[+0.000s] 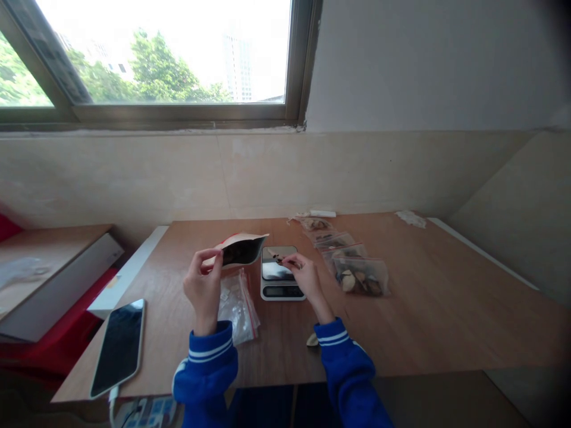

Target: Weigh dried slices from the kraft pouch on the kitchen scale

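My left hand [203, 286] holds up a tan paper pouch [241, 248] with its dark mouth open toward the right. Above the small digital scale [279, 273], my right hand [304, 277] pinches a small dark piece [278, 258] between its fingertips, just right of the pouch's mouth. The scale's shiny pan has nothing on it. Both sleeves are blue with white stripes.
A stack of clear zip bags [237, 304] lies left of the scale. A row of filled clear bags [359, 276] runs right of it toward the wall. One loose slice [311, 340] lies near the wooden table's [446, 309] front edge, and a phone [119, 346] on a cable lies at the left.
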Action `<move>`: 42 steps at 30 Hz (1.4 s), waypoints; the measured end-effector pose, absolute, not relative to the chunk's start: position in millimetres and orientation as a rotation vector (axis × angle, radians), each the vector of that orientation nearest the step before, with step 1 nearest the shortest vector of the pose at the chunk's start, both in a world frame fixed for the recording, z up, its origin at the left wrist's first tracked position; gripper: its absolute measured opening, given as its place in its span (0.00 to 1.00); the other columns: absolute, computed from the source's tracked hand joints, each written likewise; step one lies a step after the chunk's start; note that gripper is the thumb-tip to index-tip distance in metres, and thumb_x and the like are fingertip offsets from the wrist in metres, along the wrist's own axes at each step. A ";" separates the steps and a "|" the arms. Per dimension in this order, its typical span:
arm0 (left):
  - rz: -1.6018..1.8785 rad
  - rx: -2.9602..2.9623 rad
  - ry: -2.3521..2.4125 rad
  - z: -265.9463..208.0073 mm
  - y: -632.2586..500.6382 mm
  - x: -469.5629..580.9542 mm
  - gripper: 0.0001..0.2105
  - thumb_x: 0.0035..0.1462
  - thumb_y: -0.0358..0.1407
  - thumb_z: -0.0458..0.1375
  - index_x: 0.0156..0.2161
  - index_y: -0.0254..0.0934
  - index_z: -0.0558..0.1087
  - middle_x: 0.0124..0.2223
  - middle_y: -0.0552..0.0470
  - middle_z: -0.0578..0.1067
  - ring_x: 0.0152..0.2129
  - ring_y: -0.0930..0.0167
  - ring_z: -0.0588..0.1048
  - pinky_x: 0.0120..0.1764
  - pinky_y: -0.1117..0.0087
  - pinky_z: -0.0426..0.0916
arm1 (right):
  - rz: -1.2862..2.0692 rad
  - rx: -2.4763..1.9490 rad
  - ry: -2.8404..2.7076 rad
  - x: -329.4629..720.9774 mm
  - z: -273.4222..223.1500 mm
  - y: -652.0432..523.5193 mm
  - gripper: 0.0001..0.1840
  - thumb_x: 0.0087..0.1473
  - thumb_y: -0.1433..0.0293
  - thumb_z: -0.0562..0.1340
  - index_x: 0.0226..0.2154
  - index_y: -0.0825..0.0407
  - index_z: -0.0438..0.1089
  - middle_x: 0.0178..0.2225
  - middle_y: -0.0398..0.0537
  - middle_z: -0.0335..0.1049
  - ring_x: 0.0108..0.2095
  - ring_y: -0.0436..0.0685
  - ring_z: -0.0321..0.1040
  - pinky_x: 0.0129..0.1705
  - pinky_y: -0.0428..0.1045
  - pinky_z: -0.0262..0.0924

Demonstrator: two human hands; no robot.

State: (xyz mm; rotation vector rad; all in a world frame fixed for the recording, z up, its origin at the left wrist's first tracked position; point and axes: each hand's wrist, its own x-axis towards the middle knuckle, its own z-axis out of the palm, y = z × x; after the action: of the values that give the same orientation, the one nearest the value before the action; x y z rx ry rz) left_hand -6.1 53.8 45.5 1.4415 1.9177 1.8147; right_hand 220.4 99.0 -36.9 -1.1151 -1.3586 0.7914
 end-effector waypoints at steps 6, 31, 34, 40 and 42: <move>1.804 1.474 1.882 42.0 51.5 -4.1 0.10 0.53 0.45 0.60 0.34 0.41 0.75 0.31 0.56 0.78 0.22 0.73 0.73 0.31 0.72 0.64 | 0.682 -1.257 -1.651 213.8 -49.2 113.8 0.10 0.50 0.76 0.58 0.32 0.52 0.75 0.34 0.49 0.78 0.37 0.57 0.74 0.42 0.53 0.68; 1.777 1.512 1.722 39.2 46.3 -10.4 0.12 0.54 0.46 0.60 0.33 0.40 0.75 0.34 0.54 0.78 0.25 0.73 0.74 0.31 0.72 0.69 | 0.417 -1.326 -1.598 237.0 -57.9 99.2 0.15 0.56 0.73 0.52 0.39 0.52 0.74 0.39 0.53 0.77 0.41 0.59 0.74 0.45 0.54 0.66; 1.779 1.514 1.699 39.0 46.0 -10.5 0.11 0.54 0.46 0.60 0.33 0.39 0.75 0.35 0.53 0.78 0.26 0.72 0.75 0.31 0.72 0.69 | 0.414 -1.349 -1.636 238.1 -59.5 102.2 0.16 0.56 0.74 0.51 0.39 0.53 0.74 0.39 0.52 0.77 0.40 0.58 0.73 0.45 0.53 0.66; 1.772 1.528 1.700 37.8 44.9 -10.8 0.11 0.54 0.45 0.60 0.33 0.39 0.75 0.34 0.54 0.78 0.26 0.72 0.75 0.32 0.72 0.70 | 0.475 -1.265 -1.614 241.7 -60.9 105.2 0.17 0.59 0.72 0.50 0.43 0.54 0.73 0.41 0.53 0.76 0.41 0.57 0.73 0.45 0.53 0.66; 1.772 1.532 1.706 37.7 44.6 -9.9 0.11 0.54 0.46 0.60 0.33 0.39 0.75 0.34 0.53 0.78 0.26 0.72 0.75 0.32 0.72 0.70 | 0.416 -1.252 -1.656 242.7 -63.2 105.9 0.17 0.60 0.70 0.50 0.42 0.54 0.73 0.41 0.54 0.75 0.43 0.58 0.71 0.48 0.54 0.65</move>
State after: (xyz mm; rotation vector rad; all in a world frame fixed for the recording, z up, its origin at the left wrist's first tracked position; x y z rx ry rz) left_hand -9.9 44.6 37.7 1.5322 1.7057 1.7717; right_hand 242.7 105.9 -63.2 -1.2518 -1.6557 0.4164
